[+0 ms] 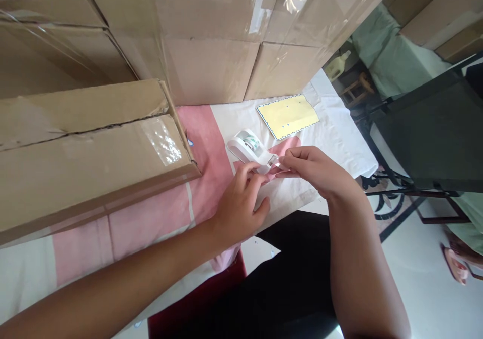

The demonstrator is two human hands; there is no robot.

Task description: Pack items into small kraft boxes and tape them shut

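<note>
A white tape dispenser with a clear roll inside lies on the cloth-covered table, its cutter end towards the right. My left hand is at its near side, fingers bent against the edge by the cutter and the thumb standing apart. At the cutter, my right hand pinches the end of a clear strip of tape between thumb and index finger. Just beyond the dispenser lies a flat yellow card with a scalloped blue-and-white border.
Stacked cardboard boxes wrapped in clear film rise behind the table. A long carton takes up the left side of the pink-and-white cloth. On the right is a dark folding chair. A person's sandalled foot shows at the far right.
</note>
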